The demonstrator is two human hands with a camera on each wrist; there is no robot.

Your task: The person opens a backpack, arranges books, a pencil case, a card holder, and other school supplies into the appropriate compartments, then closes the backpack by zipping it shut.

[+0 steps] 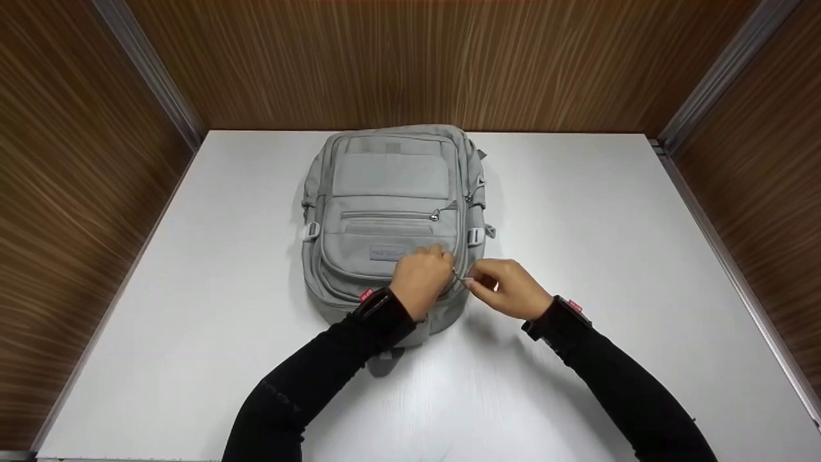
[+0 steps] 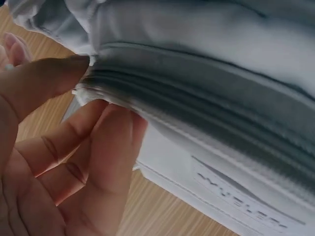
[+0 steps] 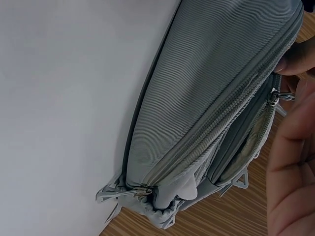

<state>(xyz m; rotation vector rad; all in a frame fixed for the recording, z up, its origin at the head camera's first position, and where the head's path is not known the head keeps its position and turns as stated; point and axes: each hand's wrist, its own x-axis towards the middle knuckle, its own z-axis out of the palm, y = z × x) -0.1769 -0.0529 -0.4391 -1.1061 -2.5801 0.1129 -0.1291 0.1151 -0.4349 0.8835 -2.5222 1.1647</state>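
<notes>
A grey backpack lies on the white table with its front panel up. My left hand is over the lower right of the front panel. In the left wrist view, its thumb and fingers pinch the zippered edge of the front compartment. At the panel's lower right side my right hand pinches a small zipper pull. Its metal slider sits on the zipper track, and below the slider in the right wrist view the zipper stands parted.
The white table surrounds the bag. Wood-grain panels rise at the back and both sides. Another zipper pull hangs on the front pocket, and strap buckles stick out at the bag's sides.
</notes>
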